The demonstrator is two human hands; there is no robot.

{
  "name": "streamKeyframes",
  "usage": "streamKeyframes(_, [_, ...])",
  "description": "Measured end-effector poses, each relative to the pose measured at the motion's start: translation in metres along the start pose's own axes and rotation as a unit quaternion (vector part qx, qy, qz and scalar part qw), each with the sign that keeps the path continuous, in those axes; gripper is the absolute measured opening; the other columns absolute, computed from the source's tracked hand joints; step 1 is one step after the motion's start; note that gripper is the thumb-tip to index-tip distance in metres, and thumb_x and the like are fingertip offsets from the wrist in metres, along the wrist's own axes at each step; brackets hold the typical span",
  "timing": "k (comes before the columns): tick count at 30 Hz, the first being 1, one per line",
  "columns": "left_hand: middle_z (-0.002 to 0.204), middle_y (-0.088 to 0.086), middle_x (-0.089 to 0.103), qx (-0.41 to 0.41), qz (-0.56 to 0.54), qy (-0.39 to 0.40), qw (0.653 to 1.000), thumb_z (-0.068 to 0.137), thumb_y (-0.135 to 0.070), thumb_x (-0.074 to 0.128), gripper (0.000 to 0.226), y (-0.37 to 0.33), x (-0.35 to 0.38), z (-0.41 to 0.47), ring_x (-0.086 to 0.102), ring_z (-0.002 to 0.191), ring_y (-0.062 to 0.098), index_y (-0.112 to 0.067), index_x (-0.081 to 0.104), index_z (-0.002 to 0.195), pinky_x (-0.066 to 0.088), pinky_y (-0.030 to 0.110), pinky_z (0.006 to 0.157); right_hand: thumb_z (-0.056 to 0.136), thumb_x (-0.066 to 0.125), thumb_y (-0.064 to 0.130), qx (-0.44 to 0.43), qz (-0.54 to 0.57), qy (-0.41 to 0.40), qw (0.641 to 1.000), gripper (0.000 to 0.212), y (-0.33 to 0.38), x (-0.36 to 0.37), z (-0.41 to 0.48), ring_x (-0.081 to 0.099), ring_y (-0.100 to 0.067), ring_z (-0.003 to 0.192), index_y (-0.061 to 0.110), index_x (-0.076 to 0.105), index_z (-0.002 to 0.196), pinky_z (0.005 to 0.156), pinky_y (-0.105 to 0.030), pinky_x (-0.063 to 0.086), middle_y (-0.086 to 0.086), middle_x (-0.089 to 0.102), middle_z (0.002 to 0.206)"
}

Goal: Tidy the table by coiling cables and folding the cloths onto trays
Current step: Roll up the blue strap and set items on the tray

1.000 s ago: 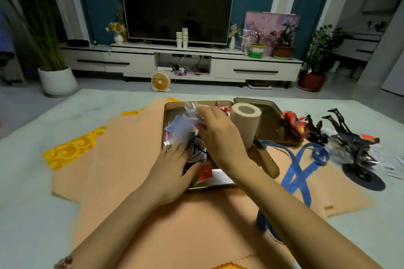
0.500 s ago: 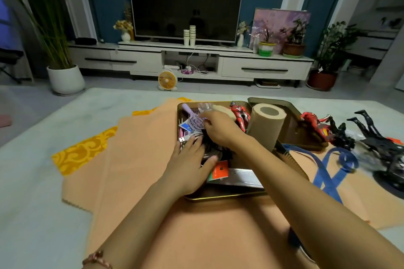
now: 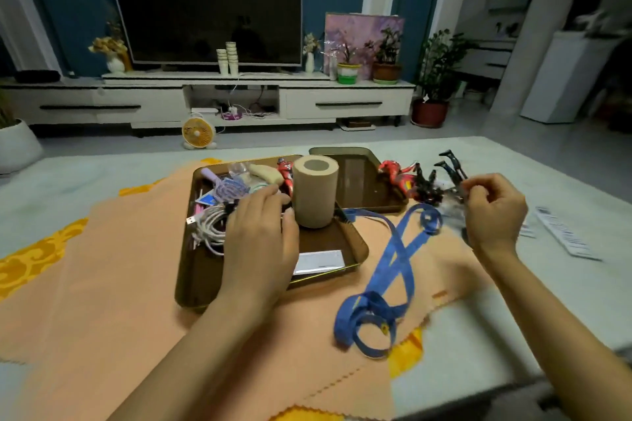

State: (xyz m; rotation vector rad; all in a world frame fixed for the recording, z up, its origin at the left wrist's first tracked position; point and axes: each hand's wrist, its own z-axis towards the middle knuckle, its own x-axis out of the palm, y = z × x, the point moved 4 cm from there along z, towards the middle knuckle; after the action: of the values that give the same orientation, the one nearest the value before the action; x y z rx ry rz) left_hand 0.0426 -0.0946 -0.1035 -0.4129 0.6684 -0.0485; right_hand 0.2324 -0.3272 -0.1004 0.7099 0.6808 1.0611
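Coiled cable (image 3: 208,227) in near tray (image 3: 200,278), just beside left grip (image 3: 260,236).

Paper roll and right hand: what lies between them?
In the head view: the far tray, a red figure, a dark figure and the blue strap's upper end, between the roll and the right hand.
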Motion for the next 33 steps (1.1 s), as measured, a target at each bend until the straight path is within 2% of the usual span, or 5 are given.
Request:
streamKeyframes(6, [0.107, 0.005, 0.06, 0.023, -0.186, 0.147, 0.971, 0.093, -0.008, 0.046, 0.018, -0.093, 0.066, -0.005, 0.053, 0.103, 0.02, -0.008, 0.062, 0.102, 0.034, 0.02, 0.086, 0.078, 0.047, -0.008, 0.107, -0.279, -0.021, 0.954, 0.042, -0.106, -0.09, 0.024, 0.044, -0.041, 0.113, -0.001, 0.054, 0.118, 0.096, -0.04, 0.034, -0.025, 0.051, 0.122])
streamKeyframes(13, [0.142, -0.007, 0.039, 0.08, -0.09, 0.309, 0.943, 0.1, -0.027, 0.032, 0.036, -0.136, 0.157, -0.054, 0.03, 0.134, 0.011, -0.021, 0.043, 0.133, 0.017, 0.025, 0.11, 0.096, 0.043, 0.02, 0.137, -0.421, 0.175, 0.88, 0.058, -0.175, -0.119, 0.045, 0.014, -0.034, 0.142, 0.008, 0.019, 0.148, 0.116, -0.039, 0.014, -0.019, 0.015, 0.155])
streamKeyframes(21, [0.139, -0.003, 0.037, 0.136, 0.039, 0.307, 0.941, 0.099, -0.039, 0.022, 0.037, -0.138, 0.171, -0.069, 0.029, 0.13, 0.016, -0.025, 0.041, 0.128, 0.011, 0.035, 0.11, 0.092, 0.049, 0.044, 0.115, -0.5, 0.168, 0.842, 0.048, -0.188, -0.122, 0.071, 0.049, -0.037, 0.112, 0.011, 0.055, 0.126, 0.091, -0.039, 0.037, -0.019, 0.058, 0.122])
streamKeyframes(26, [0.136, -0.004, 0.041, 0.118, 0.023, 0.309, 0.943, 0.098, -0.04, 0.024, 0.037, -0.136, 0.173, -0.07, 0.032, 0.127, 0.013, -0.026, 0.043, 0.126, 0.011, 0.033, 0.11, 0.091, 0.046, 0.006, 0.085, -0.537, 0.184, 0.819, 0.024, -0.168, -0.103, 0.069, 0.055, -0.038, 0.105, -0.001, 0.056, 0.112, 0.082, -0.036, 0.044, -0.022, 0.06, 0.114])
streamKeyframes(33, [0.148, -0.01, 0.032, 0.095, -0.018, 0.288, 0.953, 0.1, -0.039, 0.026, 0.039, -0.137, 0.166, -0.068, 0.018, 0.139, 0.007, -0.03, 0.04, 0.135, -0.003, 0.031, 0.114, 0.087, 0.044, 0.006, 0.223, -0.274, -0.011, 0.936, 0.026, -0.136, -0.141, 0.061, 0.054, -0.035, 0.085, 0.0, 0.064, 0.101, 0.069, -0.035, 0.042, -0.025, 0.062, 0.103])
